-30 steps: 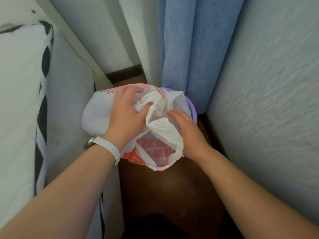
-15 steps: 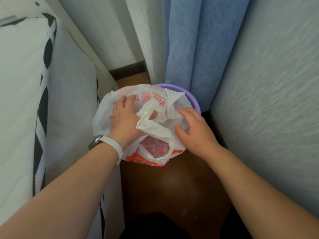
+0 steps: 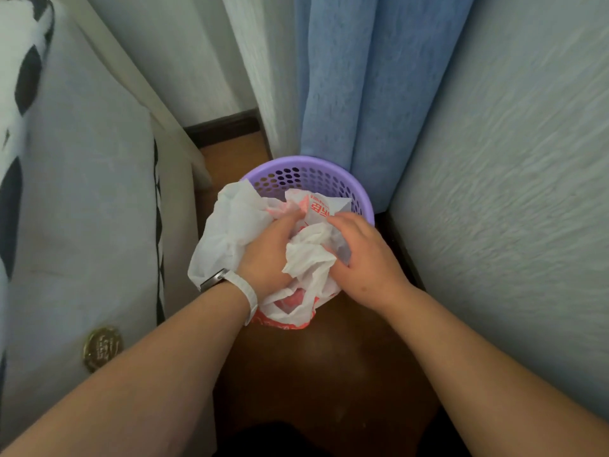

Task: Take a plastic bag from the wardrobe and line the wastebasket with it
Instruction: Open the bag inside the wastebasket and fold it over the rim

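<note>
Bag (image 3: 230, 232) drawn nearer, crumpled, wastebasket (image 3: 329, 183) half bared

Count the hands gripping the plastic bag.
2. The left hand grips the plastic bag at its middle; the right hand grips its crumpled right side, both above the wastebasket.

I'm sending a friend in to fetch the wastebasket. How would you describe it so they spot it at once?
At the foot of the blue curtain, beside the textured wall, the wastebasket stands on the brown floor. It is round and lilac, its side dotted with small holes, with a white-and-red bag bunched over its near rim.
</note>
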